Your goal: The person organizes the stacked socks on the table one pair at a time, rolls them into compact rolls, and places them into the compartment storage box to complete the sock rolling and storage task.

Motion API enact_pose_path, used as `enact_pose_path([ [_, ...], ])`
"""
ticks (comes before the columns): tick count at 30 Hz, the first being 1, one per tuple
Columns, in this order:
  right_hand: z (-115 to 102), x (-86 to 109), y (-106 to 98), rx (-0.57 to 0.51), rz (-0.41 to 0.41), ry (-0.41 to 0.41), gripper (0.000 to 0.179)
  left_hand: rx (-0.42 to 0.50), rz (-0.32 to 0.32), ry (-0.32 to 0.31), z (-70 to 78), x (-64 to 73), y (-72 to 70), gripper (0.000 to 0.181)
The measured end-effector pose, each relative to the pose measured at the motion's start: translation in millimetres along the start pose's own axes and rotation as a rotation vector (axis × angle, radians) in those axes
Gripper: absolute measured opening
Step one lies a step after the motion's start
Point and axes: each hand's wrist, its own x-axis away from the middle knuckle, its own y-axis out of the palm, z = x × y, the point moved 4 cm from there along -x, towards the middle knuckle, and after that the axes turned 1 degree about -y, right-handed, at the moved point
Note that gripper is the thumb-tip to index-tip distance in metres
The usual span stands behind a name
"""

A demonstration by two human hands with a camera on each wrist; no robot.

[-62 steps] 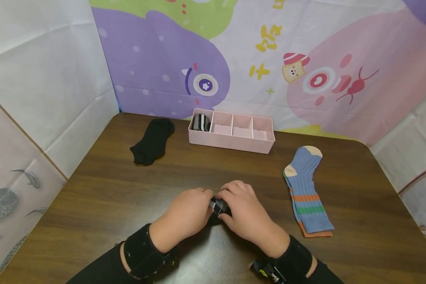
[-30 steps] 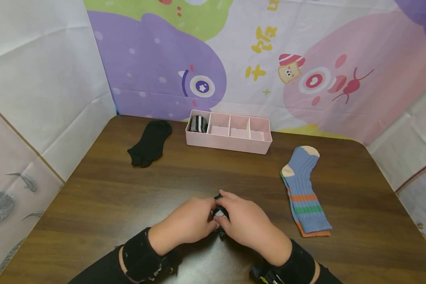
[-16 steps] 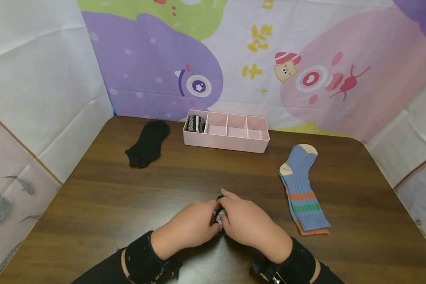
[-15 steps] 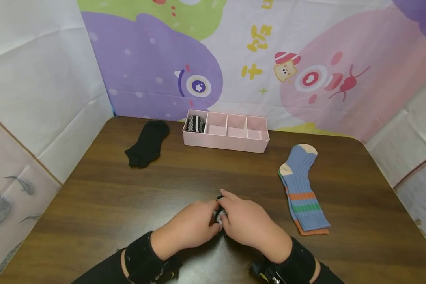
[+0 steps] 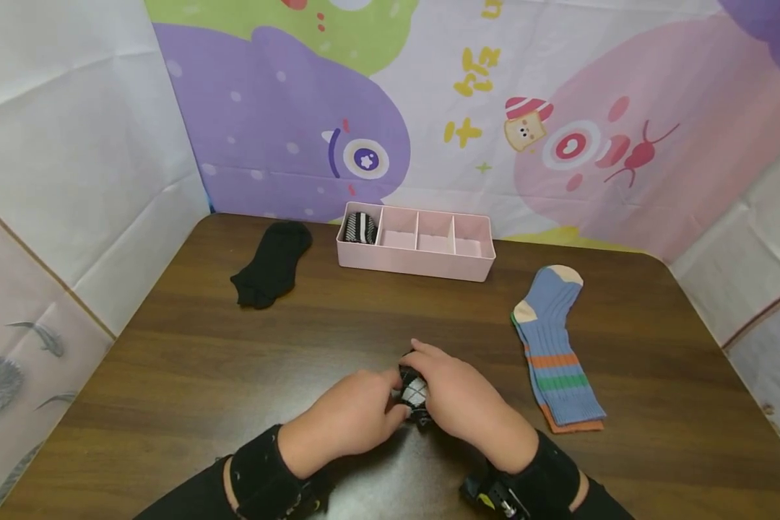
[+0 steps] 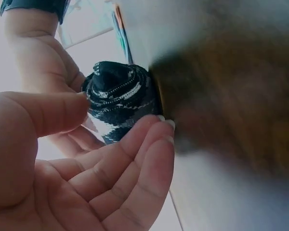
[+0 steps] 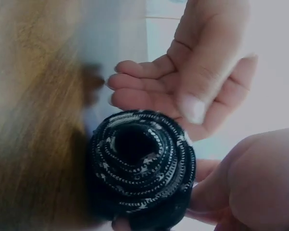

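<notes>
A rolled-up sock (image 5: 414,391), black with a grey and white diamond pattern, is over the near middle of the table between the two hands. My right hand (image 5: 468,401) holds the roll from its right side, thumb and fingers around it. From the left, my left hand (image 5: 344,412) reaches to the roll's side, its thumb and fingers spread apart and fairly straight. The right wrist view shows the coiled end of the roll (image 7: 139,168), with the left fingertips (image 7: 123,82) just beyond it. In the left wrist view the left thumb overlaps the roll's edge.
A pink divided box (image 5: 416,261) stands at the back of the wooden table (image 5: 286,347), a striped sock roll (image 5: 360,227) in its leftmost compartment. Black socks (image 5: 273,265) lie at the back left. Blue socks (image 5: 555,347) with orange and green stripes lie at the right.
Earlier both hands closed in around the roll, hiding most of it. Now the right hand has shifted slightly right with it, and more of its patterned side shows.
</notes>
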Motion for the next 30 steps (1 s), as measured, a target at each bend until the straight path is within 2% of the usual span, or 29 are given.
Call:
enact_pose_path([
  [2, 2, -1.5, 0, -0.026, 0.027, 0.011, 0.047, 0.001, 0.022, -0.009, -0.8, -0.7, -1.1, 0.023],
  [6, 7, -3.5, -1, -0.046, 0.107, 0.057, 0.027, -0.005, 0.064, -0.064, -4.5, -3.2, -3.8, 0.026],
  [8, 10, -3.5, -4, -0.004, 0.159, 0.079, 0.019, -0.010, 0.080, -0.090, -6.4, -4.2, -4.9, 0.028],
  [11, 12, -3.5, -8, 0.093, 0.218, 0.113, 0.024, -0.026, 0.092, -0.109, -7.9, -4.7, -5.3, 0.031],
  [14, 11, -4.7, -8, 0.128, 0.203, 0.120, 0.023, -0.033, 0.096, -0.115, -8.3, -4.4, -5.3, 0.031],
  [17, 7, -5.8, -5, 0.063, 0.139, 0.118, 0.023, -0.032, 0.099, -0.112, -8.5, -4.4, -5.2, 0.028],
  [20, 4, -5.6, -2, 0.023, 0.111, 0.110, 0.028, -0.024, 0.095, -0.107, -8.6, -4.5, -5.7, 0.027],
  [25, 6, -4.2, -3, -0.036, 0.117, 0.096, 0.032, 0.026, 0.051, -0.115, -12.1, -5.9, -5.9, 0.028],
  [30, 8, -3.9, -5, 0.008, 0.165, 0.086, 0.033, 0.034, 0.033, -0.115, -15.1, -7.9, -5.4, 0.029],
])
